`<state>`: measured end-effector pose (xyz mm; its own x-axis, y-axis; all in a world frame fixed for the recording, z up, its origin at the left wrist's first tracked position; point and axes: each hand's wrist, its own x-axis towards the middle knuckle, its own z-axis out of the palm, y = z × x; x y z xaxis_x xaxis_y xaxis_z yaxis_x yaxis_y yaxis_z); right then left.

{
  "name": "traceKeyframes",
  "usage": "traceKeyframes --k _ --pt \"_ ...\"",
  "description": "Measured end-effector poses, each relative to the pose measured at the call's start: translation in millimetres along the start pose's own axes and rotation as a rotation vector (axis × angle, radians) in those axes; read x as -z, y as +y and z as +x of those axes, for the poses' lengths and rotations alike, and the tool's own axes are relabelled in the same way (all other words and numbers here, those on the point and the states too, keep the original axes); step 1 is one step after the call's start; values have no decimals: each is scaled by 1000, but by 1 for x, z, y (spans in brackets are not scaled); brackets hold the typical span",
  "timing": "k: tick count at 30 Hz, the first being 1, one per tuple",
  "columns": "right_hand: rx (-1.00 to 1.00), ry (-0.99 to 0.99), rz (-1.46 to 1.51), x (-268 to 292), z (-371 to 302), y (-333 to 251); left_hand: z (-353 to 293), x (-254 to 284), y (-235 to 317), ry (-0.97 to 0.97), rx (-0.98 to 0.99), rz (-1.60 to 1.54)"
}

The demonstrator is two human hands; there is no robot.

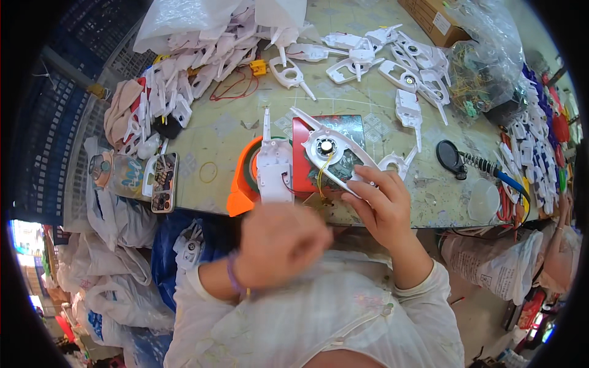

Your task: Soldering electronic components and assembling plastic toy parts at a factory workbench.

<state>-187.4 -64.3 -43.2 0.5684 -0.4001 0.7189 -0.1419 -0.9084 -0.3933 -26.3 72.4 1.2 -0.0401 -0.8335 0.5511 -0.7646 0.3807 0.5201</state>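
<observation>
My right hand [385, 205] pinches the lower right edge of a white plastic shell half [353, 147], tilted over a red and dark-green flat box. A round speaker [326, 146] sits in this shell, with yellow wires [321, 175] hanging from it. My left hand [283, 242] is smeared by motion, in front of my body. Just beyond it lies another white shell half [274, 162] with a pointed tip and a thin dark wire. This piece rests over an orange tape dispenser [240, 199]. Whether the left hand touches it or holds anything is not visible.
White shell parts lie heaped at the back left [215, 43] and scattered at the back right [411, 76]. A phone [164, 183] lies at the left edge. A soldering iron stand [451, 156] and a translucent cup [485, 199] are on the right. Bags hang below.
</observation>
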Motion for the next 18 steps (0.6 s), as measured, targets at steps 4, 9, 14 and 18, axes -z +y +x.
traceKeyframes --k 4,9,14,18 --pt "11 71 9 -5 1 -6 -61 -39 5 -384 925 -1114" --pt "-12 25 -201 2 -6 -18 -41 -54 -9 -20 1175 -1307" --pt "24 44 -258 -1 -9 -17 -36 -51 -11 56 1226 -1423" --pt "109 169 -55 -13 -15 -20 -49 -22 -7 -41 1032 -979"
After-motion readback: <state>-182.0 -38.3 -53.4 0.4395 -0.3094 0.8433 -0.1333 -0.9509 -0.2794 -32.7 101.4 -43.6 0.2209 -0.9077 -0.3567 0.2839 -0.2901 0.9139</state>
